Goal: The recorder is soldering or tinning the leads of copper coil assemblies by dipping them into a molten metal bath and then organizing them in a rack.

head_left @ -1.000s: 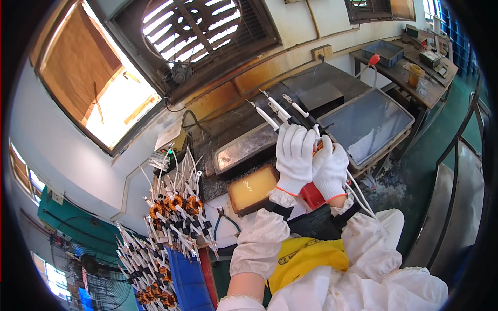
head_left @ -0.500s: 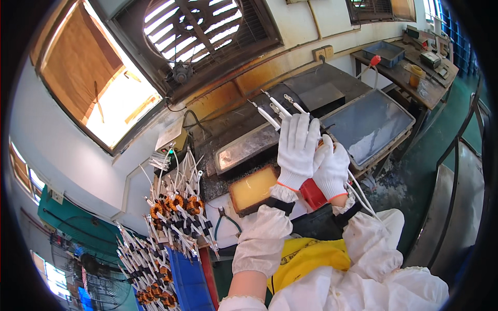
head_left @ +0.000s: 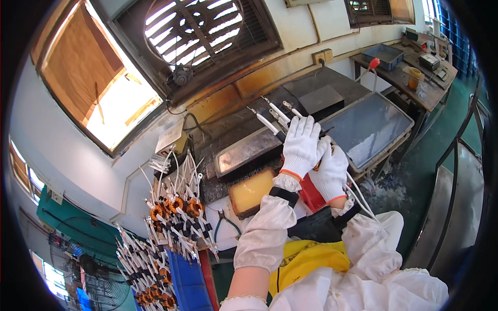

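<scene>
My left hand [head_left: 300,147], in a white knit glove, lies over the white leads [head_left: 267,122] of a coil, its fingers together and bent down onto them. The leads end in metal lugs and point away from me, with black sleeving near the hand. My right hand [head_left: 332,171], gloved too, is closed round the wound copper coil [head_left: 316,166], mostly hidden between the hands. More white leads [head_left: 363,199] hang out below the right hand. Underneath sits a red object [head_left: 311,194], partly covered.
Left of my hands stand a yellow block in a dark tray [head_left: 252,191], a long metal-topped trough [head_left: 249,150] and green-handled pliers [head_left: 226,223]. Many finished-looking coils [head_left: 176,207] pile at a blue bin [head_left: 189,280]. A grey-surfaced tray [head_left: 371,129] lies right.
My left hand has shifted slightly right, and its fingers have drawn together and bent. The right hand stays nearly in place. The green light on the small box at left no longer shows.
</scene>
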`<state>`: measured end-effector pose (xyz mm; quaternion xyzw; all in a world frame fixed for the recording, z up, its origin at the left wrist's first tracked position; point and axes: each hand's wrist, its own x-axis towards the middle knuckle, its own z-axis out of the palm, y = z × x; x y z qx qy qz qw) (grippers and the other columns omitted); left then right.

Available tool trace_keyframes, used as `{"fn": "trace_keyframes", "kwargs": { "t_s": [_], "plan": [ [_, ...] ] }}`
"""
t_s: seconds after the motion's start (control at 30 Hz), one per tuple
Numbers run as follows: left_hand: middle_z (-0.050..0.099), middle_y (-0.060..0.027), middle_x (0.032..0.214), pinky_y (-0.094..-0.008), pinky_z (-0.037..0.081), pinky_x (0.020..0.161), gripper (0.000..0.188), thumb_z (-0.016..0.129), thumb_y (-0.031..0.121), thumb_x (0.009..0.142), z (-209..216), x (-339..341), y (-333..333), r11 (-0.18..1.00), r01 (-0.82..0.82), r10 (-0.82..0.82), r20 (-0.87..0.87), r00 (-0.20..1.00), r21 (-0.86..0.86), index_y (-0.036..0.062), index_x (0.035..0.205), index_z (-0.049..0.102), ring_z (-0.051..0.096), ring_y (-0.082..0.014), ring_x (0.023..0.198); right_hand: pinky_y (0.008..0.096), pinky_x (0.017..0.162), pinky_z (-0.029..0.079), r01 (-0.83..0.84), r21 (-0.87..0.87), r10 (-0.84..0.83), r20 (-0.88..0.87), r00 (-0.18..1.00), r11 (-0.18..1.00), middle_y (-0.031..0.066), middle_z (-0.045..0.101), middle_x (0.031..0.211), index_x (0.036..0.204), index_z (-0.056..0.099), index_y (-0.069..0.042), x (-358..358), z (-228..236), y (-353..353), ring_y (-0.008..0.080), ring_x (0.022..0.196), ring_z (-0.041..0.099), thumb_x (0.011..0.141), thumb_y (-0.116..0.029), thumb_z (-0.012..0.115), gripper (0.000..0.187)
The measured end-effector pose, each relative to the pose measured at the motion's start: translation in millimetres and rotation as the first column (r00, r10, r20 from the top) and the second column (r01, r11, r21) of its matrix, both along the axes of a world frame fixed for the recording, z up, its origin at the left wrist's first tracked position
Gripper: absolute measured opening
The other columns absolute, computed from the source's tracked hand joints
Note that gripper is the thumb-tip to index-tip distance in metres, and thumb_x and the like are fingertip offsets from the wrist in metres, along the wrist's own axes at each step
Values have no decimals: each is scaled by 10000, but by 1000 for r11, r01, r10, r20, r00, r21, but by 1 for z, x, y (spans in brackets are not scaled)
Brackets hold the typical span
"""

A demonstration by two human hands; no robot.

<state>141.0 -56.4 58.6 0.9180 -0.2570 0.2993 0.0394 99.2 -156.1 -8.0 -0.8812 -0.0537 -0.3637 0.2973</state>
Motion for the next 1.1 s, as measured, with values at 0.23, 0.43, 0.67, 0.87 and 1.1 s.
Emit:
{"fn": "trace_keyframes", "kwargs": {
  "t_s": [0.23,0.43,0.67,0.87,1.1],
  "plan": [
    [484,-234,1346,-523,288,1098,581,616,334,847,-9,-27,4,970,61,14,304,953,-234,-40,1280,516,440,-416,1259,452,824,411,-10,82,25,-176,984,997,197,528,1043,1271,493,-62,-1,4,0,371,951,531,741,-274,677,599],
    [449,-251,1371,-548,243,1120,575,587,331,872,-26,-42,16,983,-23,65,230,971,-181,-58,1286,502,399,-426,1293,460,821,406,5,86,3,-83,997,996,190,531,1028,1273,505,-91,-2,3,1,367,952,531,803,-266,633,518],
    [457,-258,1357,-546,238,1123,609,605,356,838,-13,-23,3,977,112,-42,359,932,-179,-62,1273,516,396,-429,1292,466,826,406,-58,331,129,-195,972,942,190,529,1027,1269,507,-84,2,5,1,375,963,524,792,-264,634,525],
    [465,-238,1369,-520,248,1128,625,630,353,809,-5,-5,-3,990,88,-81,66,995,-113,-29,1291,518,421,-397,1287,430,767,482,14,98,-14,-7,1000,995,213,623,984,1132,596,-44,-1,10,0,377,918,600,875,-273,559,347],
    [545,-214,1289,-491,299,1107,531,658,322,793,-9,3,-7,993,81,-75,69,995,-86,-1,1208,585,496,-378,1217,451,745,478,-16,42,17,-27,999,999,184,604,987,1149,566,-69,6,-1,-2,402,898,590,801,-289,638,418]
  ]
}}
